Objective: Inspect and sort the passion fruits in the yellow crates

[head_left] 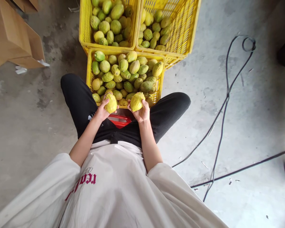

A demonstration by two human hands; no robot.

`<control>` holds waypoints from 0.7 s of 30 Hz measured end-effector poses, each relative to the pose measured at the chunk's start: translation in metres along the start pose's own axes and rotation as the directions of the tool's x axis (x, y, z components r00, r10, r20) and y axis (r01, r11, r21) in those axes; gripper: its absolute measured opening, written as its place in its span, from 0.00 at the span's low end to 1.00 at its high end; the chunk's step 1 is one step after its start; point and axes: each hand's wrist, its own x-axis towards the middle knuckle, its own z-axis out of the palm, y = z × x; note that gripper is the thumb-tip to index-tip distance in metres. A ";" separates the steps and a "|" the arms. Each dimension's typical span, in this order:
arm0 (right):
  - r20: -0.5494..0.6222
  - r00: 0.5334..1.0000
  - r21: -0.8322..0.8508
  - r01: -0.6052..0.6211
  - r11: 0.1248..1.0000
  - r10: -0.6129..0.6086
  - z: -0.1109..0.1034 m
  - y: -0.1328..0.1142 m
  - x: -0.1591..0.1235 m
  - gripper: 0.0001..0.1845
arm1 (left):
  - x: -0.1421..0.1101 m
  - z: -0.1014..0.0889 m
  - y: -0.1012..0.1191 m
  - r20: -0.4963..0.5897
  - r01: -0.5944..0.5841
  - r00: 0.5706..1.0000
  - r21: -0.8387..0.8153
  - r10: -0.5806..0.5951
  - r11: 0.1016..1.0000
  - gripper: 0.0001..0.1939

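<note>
My left hand point(102, 109) is wrapped around a yellow, bumpy citrus fruit point(110, 103), which looks like a large lemon. Another yellow citrus fruit point(137, 101) sits in my right hand point(144, 113), with the fingers curled about it. The two fruits are held side by side, a small gap apart, over the near edge of a yellow plastic crate point(162, 85). Many green and yellow fruits point(123, 65) of the same kind fill that crate, between my knees.
Behind the near crate stand two more yellow crates, one at left point(83, 28) and one at right point(184, 31), both holding fruit. Cardboard boxes point(14, 34) are at upper left. A red plastic object point(120, 122) shows between my legs. Black cable point(220, 139) lies on the concrete floor at right.
</note>
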 end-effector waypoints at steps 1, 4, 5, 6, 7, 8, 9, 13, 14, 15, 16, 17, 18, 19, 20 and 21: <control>-0.007 1.000 0.012 -0.013 1.000 0.013 0.000 0.000 0.000 0.18 | 0.000 0.001 0.000 0.007 -0.003 1.000 0.003 0.003 1.000 0.26; -0.044 0.997 0.062 -0.055 0.997 0.058 0.005 -0.002 0.000 0.12 | 0.001 0.001 0.000 -0.001 -0.002 1.000 0.009 0.002 1.000 0.26; -0.058 0.996 0.077 -0.065 0.995 0.069 0.008 -0.003 0.000 0.11 | 0.001 0.000 0.001 -0.017 -0.006 1.000 0.003 0.006 1.000 0.25; -0.071 0.995 0.089 -0.068 0.994 0.075 0.011 -0.004 0.000 0.11 | 0.002 -0.001 0.001 -0.033 -0.013 0.999 -0.013 0.012 1.000 0.24; -0.083 0.994 0.098 -0.065 0.993 0.073 0.013 -0.005 -0.001 0.10 | 0.002 -0.001 0.001 -0.049 -0.021 0.999 -0.041 0.019 0.999 0.24; -0.093 0.993 0.105 -0.056 0.993 0.066 0.016 -0.006 -0.001 0.09 | 0.003 -0.002 0.001 -0.062 -0.030 0.998 -0.079 0.025 0.996 0.23; -0.100 0.993 0.110 -0.045 0.993 0.056 0.018 -0.007 -0.002 0.08 | 0.003 -0.003 0.001 -0.071 -0.035 0.997 -0.122 0.027 0.992 0.23; -0.102 0.994 0.133 -0.026 0.991 0.039 0.019 -0.010 -0.004 0.12 | 0.003 -0.001 0.001 -0.105 -0.002 0.994 -0.240 -0.024 0.971 0.23; -0.097 0.994 0.145 -0.027 0.989 0.042 0.019 -0.011 -0.004 0.13 | 0.003 0.000 0.001 -0.112 0.007 0.993 -0.244 -0.035 0.970 0.23; -0.093 0.995 0.158 -0.028 0.987 0.043 0.018 -0.011 -0.005 0.14 | 0.002 0.001 0.001 -0.115 0.009 0.993 -0.242 -0.038 0.970 0.22; -0.091 0.995 0.172 -0.026 0.985 0.042 0.018 -0.011 -0.006 0.16 | 0.002 0.002 0.001 -0.114 0.006 0.993 -0.234 -0.034 0.972 0.21; -0.092 0.995 0.182 -0.022 0.983 0.039 0.018 -0.011 -0.006 0.19 | 0.001 0.003 0.001 -0.110 0.001 0.994 -0.221 -0.026 0.975 0.20; -0.096 0.995 0.186 -0.020 0.982 0.039 0.018 -0.010 -0.007 0.22 | 0.001 0.003 0.001 -0.104 -0.003 0.994 -0.203 -0.018 0.979 0.19; -0.102 0.994 0.184 -0.021 0.983 0.040 0.019 -0.009 -0.007 0.24 | 0.000 0.004 0.001 -0.100 -0.006 0.995 -0.180 -0.012 0.984 0.18; -0.108 0.993 0.175 -0.023 0.984 0.043 0.019 -0.008 -0.007 0.25 | 0.000 0.003 0.001 -0.094 -0.009 0.996 -0.155 -0.006 0.988 0.17; -0.112 0.993 0.164 -0.028 0.986 0.046 0.020 -0.007 -0.007 0.25 | 0.000 0.003 0.001 -0.093 -0.008 0.996 -0.128 -0.004 0.992 0.17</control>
